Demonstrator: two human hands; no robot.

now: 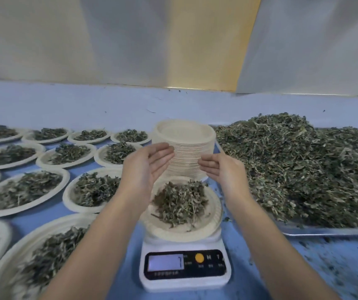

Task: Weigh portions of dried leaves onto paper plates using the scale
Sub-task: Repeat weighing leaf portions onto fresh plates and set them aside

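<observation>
A white digital scale (184, 267) stands on the blue table in front of me. On it sits a paper plate (213, 215) with a heap of dried leaves (179, 204). My left hand (145, 167) and my right hand (219, 167) hover above the plate's far side, palms turned toward each other, fingers straight, holding nothing. Behind them rises a tall stack of empty paper plates (186, 146). A large pile of loose dried leaves (303, 163) fills a metal tray (325, 231) on the right.
Several filled paper plates (24, 191) cover the table on the left, and one large filled plate (50, 256) lies near the front left. Leaf crumbs litter the blue surface (325, 267) at the front right. A pale wall runs behind the table.
</observation>
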